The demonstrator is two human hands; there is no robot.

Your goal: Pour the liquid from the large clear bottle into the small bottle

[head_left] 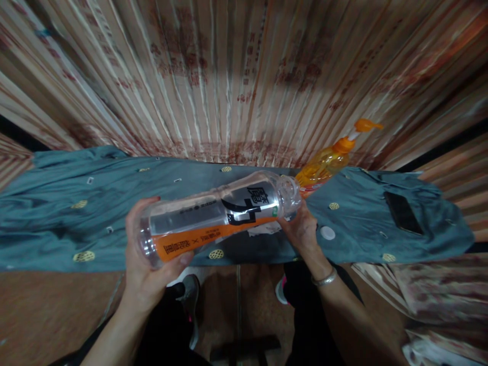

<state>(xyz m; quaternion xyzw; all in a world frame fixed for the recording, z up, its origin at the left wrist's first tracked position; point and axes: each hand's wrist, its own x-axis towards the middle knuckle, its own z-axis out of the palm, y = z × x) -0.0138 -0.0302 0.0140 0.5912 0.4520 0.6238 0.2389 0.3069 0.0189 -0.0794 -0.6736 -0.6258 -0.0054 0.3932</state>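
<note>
A clear plastic bottle [221, 213] with a silver and orange label lies almost level in front of me, its neck pointing right. Around its base my left hand [147, 264] is closed, thumb along the near side. My right hand [301, 229] grips it by the neck, fingers partly hidden behind the plastic; a silver bracelet is on that wrist. Just beyond the neck stands a pump bottle [324, 165] of yellow-orange liquid with an orange pump top. To the right of my right hand a white round cap [327, 233] rests on the cloth.
A teal patterned cloth [95, 213] covers the narrow table. On its right part lies a black phone [403, 212]. White crumpled paper [265, 230] shows under the bottle. Behind hangs a pleated, printed curtain [229, 76]. Below are my shoes [190, 300] and a dark stool-like bar [246, 348].
</note>
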